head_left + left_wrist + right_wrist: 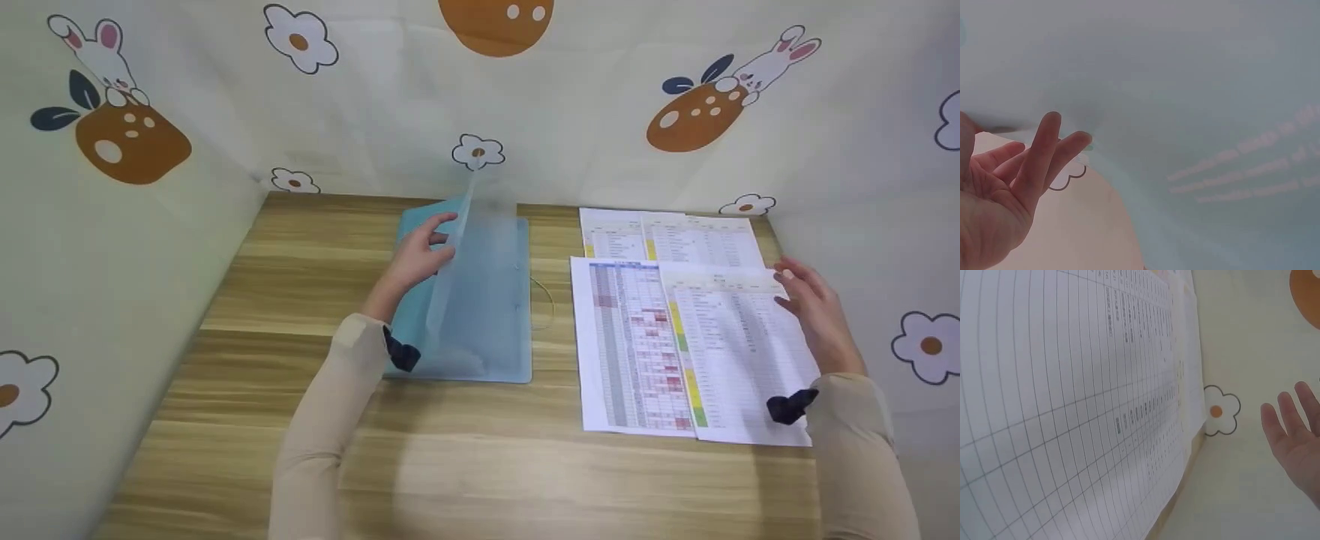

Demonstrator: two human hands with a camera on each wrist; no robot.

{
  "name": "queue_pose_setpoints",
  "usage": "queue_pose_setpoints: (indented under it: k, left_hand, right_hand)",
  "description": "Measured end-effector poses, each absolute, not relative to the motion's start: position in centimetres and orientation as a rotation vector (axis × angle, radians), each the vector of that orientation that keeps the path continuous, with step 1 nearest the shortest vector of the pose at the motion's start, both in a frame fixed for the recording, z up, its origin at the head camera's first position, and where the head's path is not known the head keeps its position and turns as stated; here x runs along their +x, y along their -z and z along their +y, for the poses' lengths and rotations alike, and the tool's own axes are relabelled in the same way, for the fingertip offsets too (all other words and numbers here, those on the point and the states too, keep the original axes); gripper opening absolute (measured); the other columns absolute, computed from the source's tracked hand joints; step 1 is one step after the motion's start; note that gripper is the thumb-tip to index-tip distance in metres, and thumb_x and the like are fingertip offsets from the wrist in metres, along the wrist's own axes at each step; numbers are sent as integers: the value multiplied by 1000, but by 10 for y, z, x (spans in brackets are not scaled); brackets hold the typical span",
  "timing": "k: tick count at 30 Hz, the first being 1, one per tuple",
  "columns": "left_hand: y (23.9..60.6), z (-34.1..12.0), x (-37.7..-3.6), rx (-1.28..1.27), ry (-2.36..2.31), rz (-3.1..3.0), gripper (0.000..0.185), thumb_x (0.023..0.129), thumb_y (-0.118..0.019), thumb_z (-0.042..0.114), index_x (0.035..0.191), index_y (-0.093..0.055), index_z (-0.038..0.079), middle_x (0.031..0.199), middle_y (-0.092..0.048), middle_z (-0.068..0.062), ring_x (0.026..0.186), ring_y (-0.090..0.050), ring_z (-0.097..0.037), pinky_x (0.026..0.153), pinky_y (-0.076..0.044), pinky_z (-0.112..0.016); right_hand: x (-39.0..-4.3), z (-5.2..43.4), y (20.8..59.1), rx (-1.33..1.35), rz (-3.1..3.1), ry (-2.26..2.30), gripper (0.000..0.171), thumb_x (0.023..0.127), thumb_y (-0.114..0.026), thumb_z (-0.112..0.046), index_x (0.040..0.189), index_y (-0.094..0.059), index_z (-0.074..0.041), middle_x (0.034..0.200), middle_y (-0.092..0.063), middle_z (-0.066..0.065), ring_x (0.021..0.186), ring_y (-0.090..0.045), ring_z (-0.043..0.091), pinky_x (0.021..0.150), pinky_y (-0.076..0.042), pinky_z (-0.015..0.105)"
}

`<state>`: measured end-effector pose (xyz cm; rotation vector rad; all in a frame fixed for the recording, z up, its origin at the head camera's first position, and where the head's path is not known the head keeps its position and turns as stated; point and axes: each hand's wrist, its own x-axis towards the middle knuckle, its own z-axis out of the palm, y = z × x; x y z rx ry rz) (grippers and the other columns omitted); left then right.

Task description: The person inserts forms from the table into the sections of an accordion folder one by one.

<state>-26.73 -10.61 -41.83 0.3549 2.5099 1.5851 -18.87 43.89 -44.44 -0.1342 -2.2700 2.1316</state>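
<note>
A translucent blue plastic document folder [504,315] lies on the table left of centre, its clear cover [452,271] standing partly raised. My left hand [415,256] is at the left face of that cover, fingers fairly straight. In the left wrist view the same hand [1013,185] is beside the bluish plastic sheet [1196,101]; its thumb is mostly cut off. Over the right edge of a printed sheet [739,352], my right hand [816,311] hovers with loosely extended fingers. The right wrist view shows this hand [1297,444] apart from the paper [1084,394], holding nothing.
A second printed chart [626,345] lies beside and partly under the right sheet, with more printed pages [705,236] behind. A thin yellowish cord [553,300] loops out from the folder's right side. Patterned cloth walls [390,112] surround the wooden table [255,375].
</note>
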Motion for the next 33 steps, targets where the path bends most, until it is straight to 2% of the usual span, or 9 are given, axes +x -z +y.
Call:
queue_pose_setpoints:
  k: [4, 14, 19, 23, 25, 28, 30, 32, 33]
  left_hand:
    - [419, -106, -268, 364, -1589, 2525, 50, 83, -46, 9, 132, -38, 16, 122, -49, -13, 98, -54, -15, 50, -43, -30]
    - [418, -104, -268, 358, -1588, 2509, 51, 84, -47, 10, 133, -37, 16, 120, -50, -13, 94, -54, -18, 54, -44, -31]
    - [419, -104, -268, 351, -1603, 2498, 50, 84, -48, 11, 133, -37, 17, 118, -51, -12, 91, -55, -18, 55, -45, -31]
    - [420, -104, -268, 348, -1615, 2493, 50, 84, -48, 10, 133, -37, 17, 118, -51, -12, 92, -54, -18, 55, -45, -32]
    - [420, -104, -268, 353, -1618, 2491, 51, 84, -48, 10, 133, -37, 17, 119, -50, -13, 94, -54, -18, 56, -45, -33]
    - [419, -104, -267, 359, -1613, 2498, 51, 84, -47, 10, 133, -37, 17, 120, -49, -13, 88, -56, -20, 54, -44, -31]
    - [418, -104, -267, 354, -1604, 2503, 51, 84, -47, 11, 133, -38, 18, 121, -49, -13, 83, -57, -20, 52, -43, -30]
    - [418, -104, -267, 349, -1598, 2503, 50, 84, -46, 11, 133, -38, 18, 121, -49, -13, 81, -57, -19, 51, -42, -29]
    - [418, -104, -267, 347, -1595, 2504, 50, 84, -46, 11, 133, -38, 18, 121, -50, -13, 81, -57, -19, 51, -42, -30]
  right_hand:
    - [-181, 449, 441, -274, -2216, -2227, 50, 90, -46, -33, 137, -31, -22, 133, -29, 0, 120, -25, 15, 99, -20, 30]
    - [-175, 483, 451, -477, -2301, -2271, 64, 88, -42, -46, 141, -13, -28, 143, -11, 2, 130, -4, 19, 102, -6, 43]
    - [-174, 499, 459, -500, -2299, -2319, 66, 87, -44, -45, 142, -10, -27, 139, -16, 2, 128, -6, 22, 101, -12, 41]
    - [-169, 509, 463, -471, -2283, -2372, 69, 88, -46, -40, 142, -6, -24, 128, -28, -3, 122, -20, 20, 91, -35, 32]
    - [-167, 512, 466, -465, -2305, -2363, 71, 88, -48, -38, 142, -5, -22, 131, -26, 0, 120, -24, 18, 81, -41, 24]
    - [-163, 515, 470, -482, -2436, -2259, 74, 88, -50, -35, 142, -3, -22, 142, -12, 5, 120, -23, 21, 84, -41, 26]
    - [-162, 516, 472, -516, -2557, -2142, 76, 86, -51, -38, 142, -2, -23, 146, -2, 5, 122, -20, 23, 92, -34, 34]
    - [-161, 518, 475, -535, -2635, -2066, 77, 86, -52, -38, 142, -2, -22, 146, 0, 7, 120, -23, 21, 98, -24, 40]
    - [-160, 520, 477, -533, -2662, -2034, 78, 85, -53, -38, 143, -2, -22, 146, -3, 8, 117, -28, 18, 96, -27, 38]
